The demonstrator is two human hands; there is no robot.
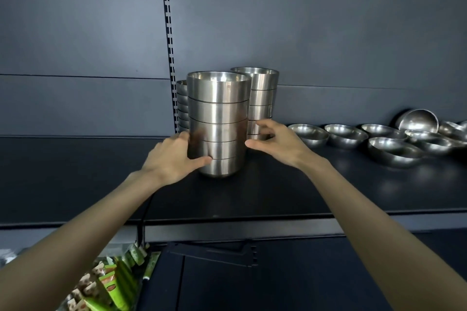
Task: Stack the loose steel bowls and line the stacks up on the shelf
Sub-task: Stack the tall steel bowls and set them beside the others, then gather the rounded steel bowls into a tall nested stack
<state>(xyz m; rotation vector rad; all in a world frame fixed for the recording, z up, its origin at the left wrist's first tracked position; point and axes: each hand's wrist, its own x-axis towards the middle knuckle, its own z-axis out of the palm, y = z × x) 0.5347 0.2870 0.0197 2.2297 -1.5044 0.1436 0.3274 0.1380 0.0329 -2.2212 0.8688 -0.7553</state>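
Brushed steel on matt dark shelving.
Satin, softly reflective metal in the stack (218, 121), centre frame; glossier metal in the bowls (394, 151) at right; matt shelf (278, 197) and back panel (328, 33); glossy packets (111, 285), lower left.

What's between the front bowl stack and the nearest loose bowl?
Head view: the open right hand beside the front stack of shiny steel bowls, then bare dark shelf up to the shallow loose steel bowl.

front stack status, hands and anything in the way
Left hand grips front stack low; right hand open at its right side. Stack upright on shelf, two stacks behind. Loose bowls to the right, clear of it.
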